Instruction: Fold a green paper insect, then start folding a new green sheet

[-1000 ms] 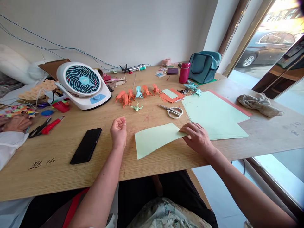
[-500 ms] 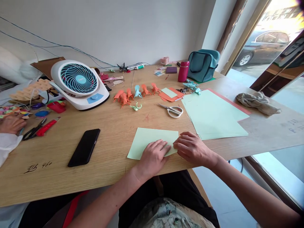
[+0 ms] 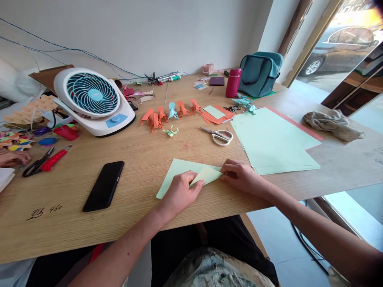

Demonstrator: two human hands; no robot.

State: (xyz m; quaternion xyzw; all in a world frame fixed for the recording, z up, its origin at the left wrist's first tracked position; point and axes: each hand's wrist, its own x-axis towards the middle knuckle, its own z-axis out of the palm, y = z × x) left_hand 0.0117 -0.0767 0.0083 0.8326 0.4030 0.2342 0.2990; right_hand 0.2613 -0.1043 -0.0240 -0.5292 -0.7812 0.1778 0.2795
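A pale green paper sheet (image 3: 179, 169) lies near the front edge of the wooden table (image 3: 143, 159). My left hand (image 3: 179, 191) pinches its near corner, which is lifted and folded over toward the right. My right hand (image 3: 239, 177) presses and grips the sheet's right edge, fingers curled on it. A stack of the same green sheets (image 3: 272, 141) lies just beyond my right hand. White-handled scissors (image 3: 220, 136) rest above the sheet.
A black phone (image 3: 104, 191) lies left of the sheet. A white fan (image 3: 91, 99), several orange and blue folded paper figures (image 3: 170, 113), a red bottle (image 3: 232, 83), a teal bag (image 3: 260, 73) and a grey cloth (image 3: 332, 121) stand further back. Another person's hand (image 3: 12, 157) rests at far left.
My left hand came from beside the phone onto the sheet, then lifted its near corner and folded it over. The sheet was drawn left and nearer. My right hand stayed on its right edge.
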